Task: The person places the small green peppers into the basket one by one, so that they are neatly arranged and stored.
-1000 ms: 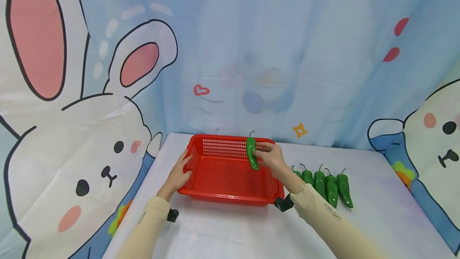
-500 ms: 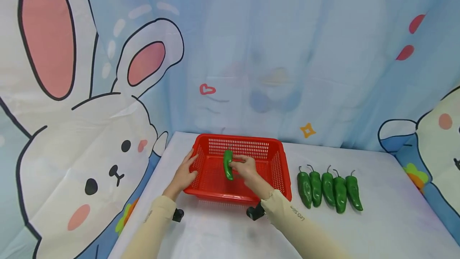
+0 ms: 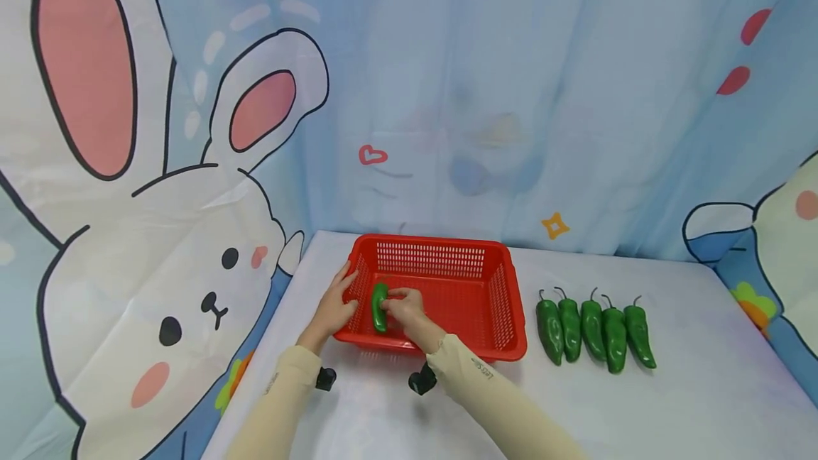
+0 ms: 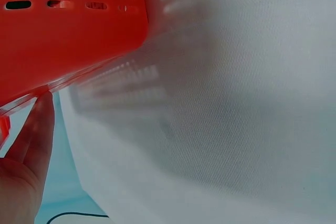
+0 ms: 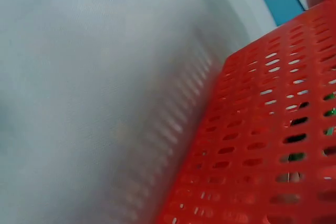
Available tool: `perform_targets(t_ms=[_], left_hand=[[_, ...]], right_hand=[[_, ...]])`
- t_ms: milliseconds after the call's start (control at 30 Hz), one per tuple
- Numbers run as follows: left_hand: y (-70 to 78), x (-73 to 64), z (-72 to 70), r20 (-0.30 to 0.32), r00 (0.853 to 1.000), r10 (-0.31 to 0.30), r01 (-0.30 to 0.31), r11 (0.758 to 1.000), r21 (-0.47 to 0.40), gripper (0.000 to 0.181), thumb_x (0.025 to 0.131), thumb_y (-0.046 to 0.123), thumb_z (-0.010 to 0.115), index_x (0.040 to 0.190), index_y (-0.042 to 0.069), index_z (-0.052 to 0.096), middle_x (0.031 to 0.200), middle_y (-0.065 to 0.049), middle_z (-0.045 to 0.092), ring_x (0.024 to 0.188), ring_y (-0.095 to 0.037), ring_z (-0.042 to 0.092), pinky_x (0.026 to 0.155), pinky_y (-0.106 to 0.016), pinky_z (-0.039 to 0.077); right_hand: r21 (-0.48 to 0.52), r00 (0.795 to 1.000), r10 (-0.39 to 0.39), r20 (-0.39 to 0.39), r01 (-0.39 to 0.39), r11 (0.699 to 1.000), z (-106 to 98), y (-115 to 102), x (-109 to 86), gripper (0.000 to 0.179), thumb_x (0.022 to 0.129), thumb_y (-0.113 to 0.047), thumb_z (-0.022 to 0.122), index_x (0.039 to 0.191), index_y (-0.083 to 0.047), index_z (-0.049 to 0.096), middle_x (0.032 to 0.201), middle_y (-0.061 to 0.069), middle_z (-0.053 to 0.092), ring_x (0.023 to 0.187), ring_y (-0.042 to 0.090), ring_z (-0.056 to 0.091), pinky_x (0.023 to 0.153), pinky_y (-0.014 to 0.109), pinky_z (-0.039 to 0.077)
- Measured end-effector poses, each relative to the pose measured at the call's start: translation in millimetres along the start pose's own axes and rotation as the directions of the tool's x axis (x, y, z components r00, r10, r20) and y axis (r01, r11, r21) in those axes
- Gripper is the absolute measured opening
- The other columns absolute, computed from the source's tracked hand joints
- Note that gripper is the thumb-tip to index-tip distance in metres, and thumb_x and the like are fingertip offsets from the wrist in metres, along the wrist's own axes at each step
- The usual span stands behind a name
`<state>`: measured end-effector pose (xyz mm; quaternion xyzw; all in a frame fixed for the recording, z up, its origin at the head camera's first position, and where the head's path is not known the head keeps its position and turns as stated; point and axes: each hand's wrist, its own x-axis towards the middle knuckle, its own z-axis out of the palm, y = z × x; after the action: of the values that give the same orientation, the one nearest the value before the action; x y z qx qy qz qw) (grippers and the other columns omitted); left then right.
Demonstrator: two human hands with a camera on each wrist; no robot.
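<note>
Pepper [image 3: 378, 309] moved L & lower in basket [image 3: 456, 307]; R hand [image 3: 407, 309] pinches it at fingertips. L hand [image 3: 330, 309] fingers straight, rim at tips. Ease pepper down below fingers, release w/o dragging.

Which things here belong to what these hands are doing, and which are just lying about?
Part of the job:
red basket, left hand touching its rim
green pepper, pinched by the right hand inside it
probably five peppers lying beside the basket

Just around:
white tabletop, merely supporting
cartoon-print curtain
</note>
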<state>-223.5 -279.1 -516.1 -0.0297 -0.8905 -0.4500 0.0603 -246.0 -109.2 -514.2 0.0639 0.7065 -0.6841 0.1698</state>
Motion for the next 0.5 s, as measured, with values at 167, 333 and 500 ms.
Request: perform_targets(t_ms=[167,333,500], left_hand=[[-2.1,0.5,-0.1,-0.003,1.000,-0.011,0.011,1.000,0.012,0.065,0.086,-0.004,0.053,0.150,0.000,0.039,0.164,-0.005,0.018,0.148,-0.033,0.020,0.109,-0.055,0.033],[-2.9,1.7,1.4,0.003,1.000,-0.018,0.018,1.000,0.019,0.066,0.087,-0.004,0.053,0.150,0.002,0.039,0.164,-0.004,0.018,0.148,-0.032,0.020,0.110,-0.055,0.033],[-3.4,2.4,0.9,0.001,1.000,-0.018,0.018,1.000,0.012,0.066,0.086,-0.004,0.054,0.150,0.002,0.039,0.164,-0.004,0.019,0.148,-0.031,0.020,0.110,-0.054,0.032]], right_hand=[[-0.054,1.000,0.016,0.001,-0.016,0.998,13,1,6.7,0.039,0.085,0.004,0.066,0.122,0.010,0.057,0.097,0.022,0.068,0.079,0.027,0.070,0.069,0.045,0.059],[-0.101,0.999,0.047,0.021,-0.045,0.994,22,3,11.8,0.041,0.085,0.003,0.067,0.124,0.011,0.053,0.106,0.025,0.064,0.091,0.035,0.068,0.070,0.045,0.059],[-0.152,0.998,0.061,0.008,-0.059,0.987,29,3,15.7,0.039,0.084,0.004,0.067,0.119,0.011,0.053,0.106,0.026,0.062,0.093,0.037,0.067,0.071,0.047,0.059]])
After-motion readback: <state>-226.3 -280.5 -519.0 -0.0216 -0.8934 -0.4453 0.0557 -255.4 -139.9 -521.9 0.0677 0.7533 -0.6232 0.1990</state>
